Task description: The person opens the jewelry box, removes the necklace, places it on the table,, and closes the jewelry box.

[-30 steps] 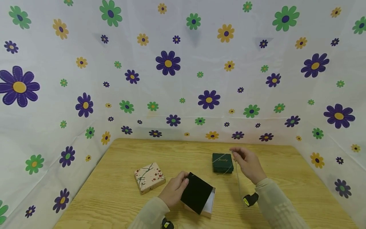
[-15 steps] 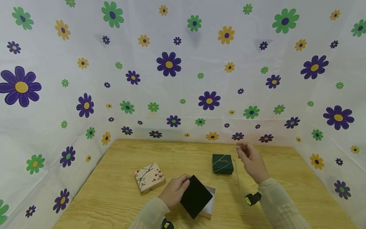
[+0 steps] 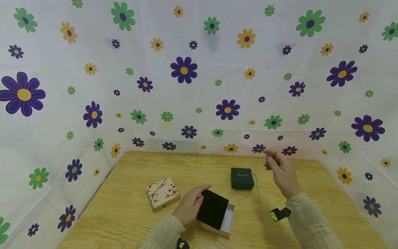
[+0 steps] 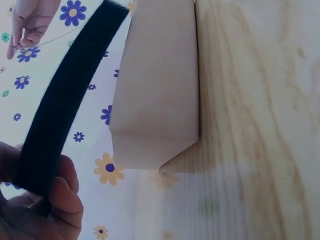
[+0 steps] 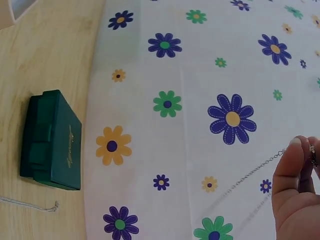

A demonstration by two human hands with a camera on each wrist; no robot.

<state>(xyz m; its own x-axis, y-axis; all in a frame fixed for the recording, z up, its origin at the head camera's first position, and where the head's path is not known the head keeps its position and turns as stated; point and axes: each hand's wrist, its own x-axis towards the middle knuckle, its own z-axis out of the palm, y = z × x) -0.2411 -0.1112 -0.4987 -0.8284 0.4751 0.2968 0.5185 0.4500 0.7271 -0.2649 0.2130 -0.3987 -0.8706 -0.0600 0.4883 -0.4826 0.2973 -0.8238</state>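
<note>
My left hand point(image 3: 189, 204) pinches a flat black velvety pad point(image 3: 212, 209) at one edge; in the left wrist view the pad point(image 4: 70, 100) shows edge-on between thumb and fingers. The pad is tilted above an uncovered box base point(image 3: 229, 219) with a white inside, which it partly covers. To the right, raised beyond the green box, my right hand point(image 3: 284, 173) pinches a thin silver chain necklace between thumb and fingertips. In the right wrist view the chain point(image 5: 255, 172) slopes down to the left from the fingers; in the left wrist view it runs towards the pad.
A dark green jewelry box point(image 3: 242, 178) stands closed at the back right. Beside it a second thin chain point(image 3: 259, 200) lies on the wooden table point(image 3: 130, 221). On the left sits a cream floral box lid point(image 3: 163, 193). Flower-printed curtain point(image 3: 199, 90) surrounds the table's back and sides.
My right hand has moved right and away from the green box, drawing the chain with it. The black pad has turned and tilted in my left hand, which stays in about the same place.
</note>
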